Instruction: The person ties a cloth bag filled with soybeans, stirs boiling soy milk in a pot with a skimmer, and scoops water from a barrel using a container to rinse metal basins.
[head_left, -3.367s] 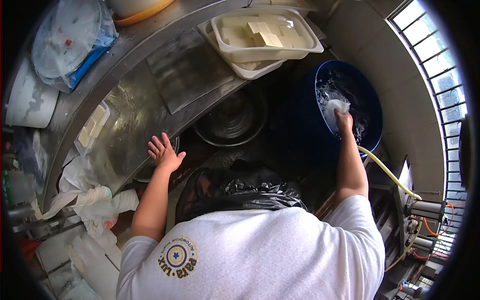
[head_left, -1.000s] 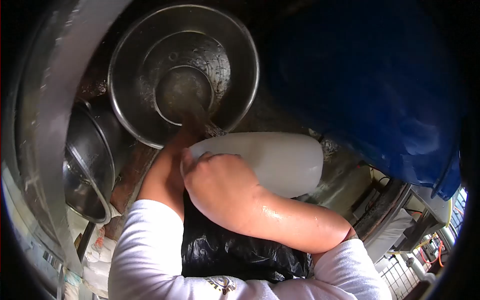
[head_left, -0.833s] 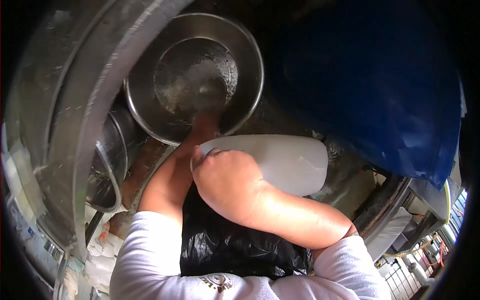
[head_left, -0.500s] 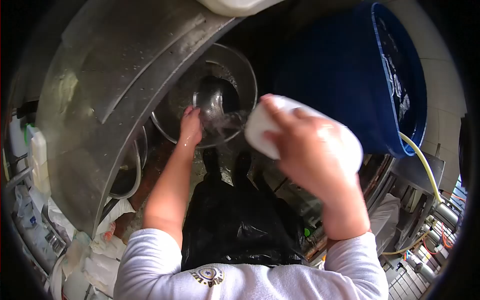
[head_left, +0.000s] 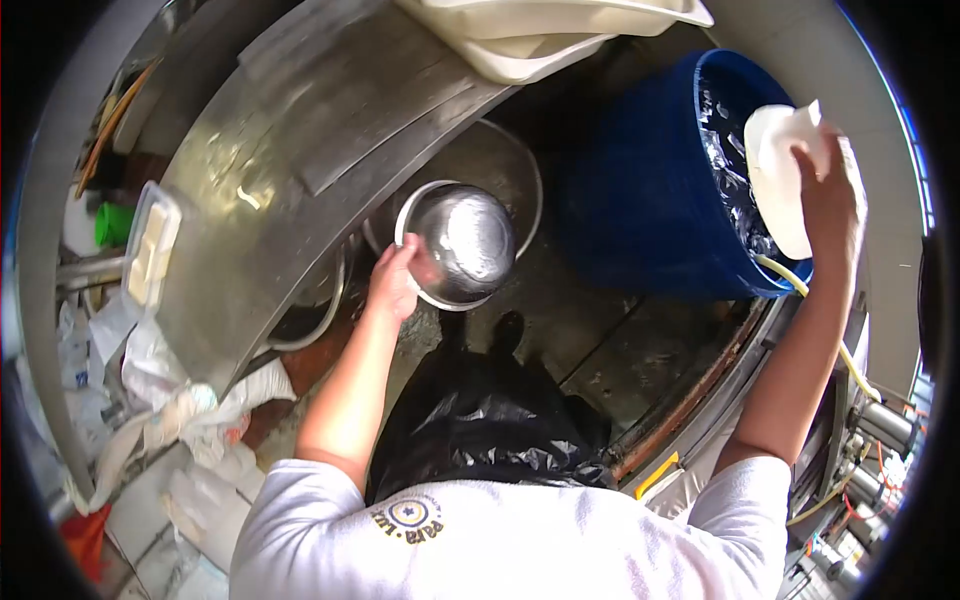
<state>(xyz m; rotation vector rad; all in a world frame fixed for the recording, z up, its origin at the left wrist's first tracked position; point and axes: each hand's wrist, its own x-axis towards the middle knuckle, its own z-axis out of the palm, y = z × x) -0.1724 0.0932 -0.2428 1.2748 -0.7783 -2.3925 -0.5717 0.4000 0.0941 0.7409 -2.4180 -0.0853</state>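
Note:
My left hand (head_left: 393, 282) grips the rim of a shiny metal bowl (head_left: 468, 240), which is tipped so that its rounded underside shows. Below and behind it, a larger metal basin (head_left: 538, 190) is partly covered by the bowl. Far to the right, my right hand (head_left: 836, 195) is closed on a white plastic container (head_left: 772, 165), held at the mouth of a large blue barrel (head_left: 640, 185). Dark, glinting water (head_left: 722, 150) shows inside the barrel. Whether the container touches the water I cannot tell.
A metal counter (head_left: 270, 160) curves along the left, with white trays (head_left: 540, 60) at its far end. A yellowish hose (head_left: 845, 355) runs from the barrel's rim. Another metal vessel (head_left: 325, 325) sits under the counter. Plastic bags (head_left: 215, 440) lie at lower left.
My right hand has carried the white container right, from near the basin to the barrel. My left hand has raised the bowl out of the basin and tipped it. The splashing water is gone.

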